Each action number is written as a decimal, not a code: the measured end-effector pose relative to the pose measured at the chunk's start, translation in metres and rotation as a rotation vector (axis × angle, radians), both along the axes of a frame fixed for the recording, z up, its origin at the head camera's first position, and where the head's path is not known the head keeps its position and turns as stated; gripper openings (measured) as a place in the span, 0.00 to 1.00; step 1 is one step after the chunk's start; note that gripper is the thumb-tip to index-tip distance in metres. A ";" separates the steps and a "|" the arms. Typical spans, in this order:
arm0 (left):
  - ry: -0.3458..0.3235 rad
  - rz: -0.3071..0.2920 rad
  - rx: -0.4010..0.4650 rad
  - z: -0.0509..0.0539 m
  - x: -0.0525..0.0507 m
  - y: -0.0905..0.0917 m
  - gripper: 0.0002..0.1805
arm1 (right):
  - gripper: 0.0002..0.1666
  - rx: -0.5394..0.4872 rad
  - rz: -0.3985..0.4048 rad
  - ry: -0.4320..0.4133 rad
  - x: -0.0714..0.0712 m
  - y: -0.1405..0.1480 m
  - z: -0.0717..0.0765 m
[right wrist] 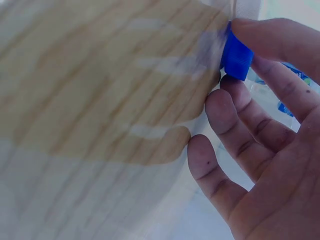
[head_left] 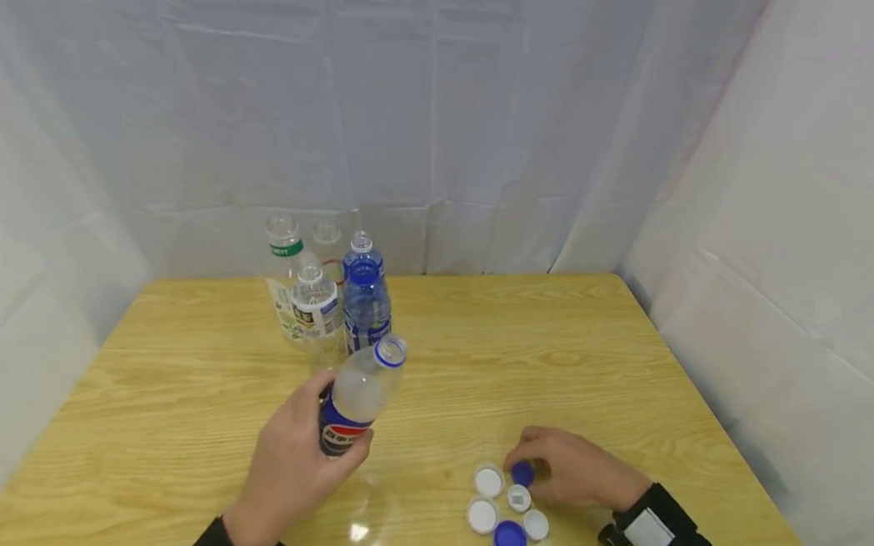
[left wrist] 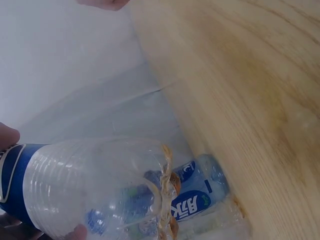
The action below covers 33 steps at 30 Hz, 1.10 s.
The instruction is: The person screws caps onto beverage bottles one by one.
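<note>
My left hand (head_left: 298, 457) grips a clear plastic bottle (head_left: 362, 385) round its dark blue label, tilted, with its bare mouth pointing up and right. The same bottle (left wrist: 95, 185) lies across the left wrist view, its base towards the other bottles. My right hand (head_left: 571, 465) reaches down to the tabletop and pinches a small blue bottle cap (head_left: 522, 473) between thumb and fingers. Close by the right wrist view shows the thumb on the blue cap (right wrist: 237, 55). Beside this hand lie a larger blue cap (head_left: 510, 541) and several white caps (head_left: 482, 515).
Several uncapped bottles stand together at the back left of the wooden table (head_left: 522, 353), among them a blue-tinted bottle (head_left: 367, 306), a clear bottle (head_left: 316, 311) and a green-banded bottle (head_left: 283, 251). White sheeting (head_left: 446, 123) hangs behind the table and along both sides.
</note>
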<state>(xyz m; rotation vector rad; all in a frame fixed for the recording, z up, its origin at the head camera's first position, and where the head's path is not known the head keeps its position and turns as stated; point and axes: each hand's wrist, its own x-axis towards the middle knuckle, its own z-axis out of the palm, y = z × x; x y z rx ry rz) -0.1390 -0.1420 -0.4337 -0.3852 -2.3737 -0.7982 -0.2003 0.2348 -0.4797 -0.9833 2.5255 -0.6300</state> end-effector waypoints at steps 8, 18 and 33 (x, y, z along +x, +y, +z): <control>0.009 -0.014 -0.023 -0.006 0.001 0.006 0.45 | 0.16 -0.002 -0.028 0.018 0.000 0.000 0.000; 0.073 -0.031 -0.074 -0.012 0.001 0.011 0.44 | 0.13 -0.012 -0.077 0.073 -0.002 -0.005 0.009; 0.097 -0.056 -0.102 -0.013 0.003 0.014 0.43 | 0.16 -0.107 -0.029 0.198 -0.003 -0.017 0.030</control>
